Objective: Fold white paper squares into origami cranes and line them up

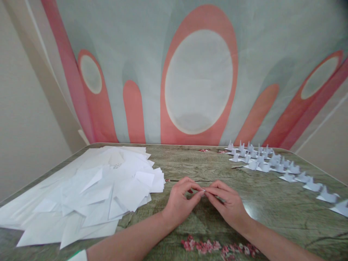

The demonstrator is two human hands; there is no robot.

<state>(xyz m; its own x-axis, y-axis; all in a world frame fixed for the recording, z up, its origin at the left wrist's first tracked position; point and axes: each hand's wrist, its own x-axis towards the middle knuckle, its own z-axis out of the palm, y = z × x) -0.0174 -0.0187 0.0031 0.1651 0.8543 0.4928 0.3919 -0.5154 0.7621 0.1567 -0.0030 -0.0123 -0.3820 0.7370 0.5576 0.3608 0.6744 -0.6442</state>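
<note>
My left hand (182, 197) and my right hand (227, 203) meet above the middle of the table, fingertip to fingertip. Between them they pinch a small piece of white paper (203, 190). Only a tiny bit of it shows; the fingers cover the rest, so its shape cannot be made out. Thumb and forefinger are pressed together on each hand. To the left of my left hand lies a big loose pile of white paper sheets (98, 195). Folded white paper cranes (274, 159) stand in rows off to the right of my right hand.
The wood-patterned table (187, 163) has pink flower prints (201, 245) near its front edge. Behind its far edge hangs a pale green backdrop (152, 54) with coral arches. The nearest crane (341, 207) sits by the right border of the view.
</note>
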